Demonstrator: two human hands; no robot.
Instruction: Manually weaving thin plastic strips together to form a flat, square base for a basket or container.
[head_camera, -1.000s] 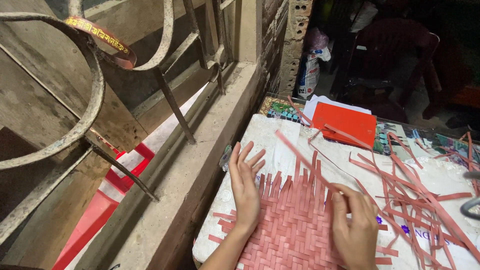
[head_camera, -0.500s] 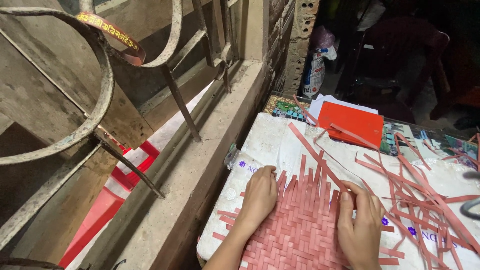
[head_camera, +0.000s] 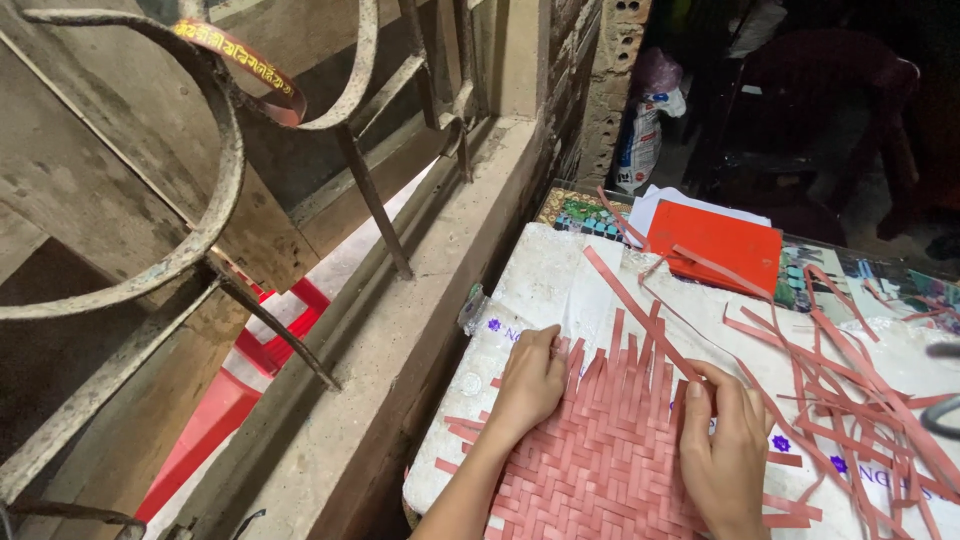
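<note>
Pressing down on a flat pink woven mat of plastic strips (head_camera: 600, 450), a person works at a table (head_camera: 520, 290) covered in white printed sacking, seen from a head-worn camera. The left hand (head_camera: 530, 380) rests on the mat's upper-left edge with fingers curled loosely and knuckles raised, bearing on the weave without pinching any one strip that can be made out. The right hand (head_camera: 722, 450) lies on the mat's right side, fingers bent, their tips at the base of the loose upright strip ends (head_camera: 625, 355); whether they pinch a strip cannot be told. Those unwoven ends fan out from the mat toward 12 o'clock, lying between the two hands, nearer the right hand's fingertips. One long pink strip (head_camera: 630, 300) runs from about 11 o'clock down toward 5 o'clock, its lower end passing just beside the right hand. A loose tangle of spare pink strips (head_camera: 860, 380) lies at 3 o'clock from the right hand, well clear of the left. A flat orange-red card folder (head_camera: 715, 245) sits at 12 o'clock beyond the mat. A rusted curved iron window grille (head_camera: 210, 190) stands at 9 o'clock.
</note>
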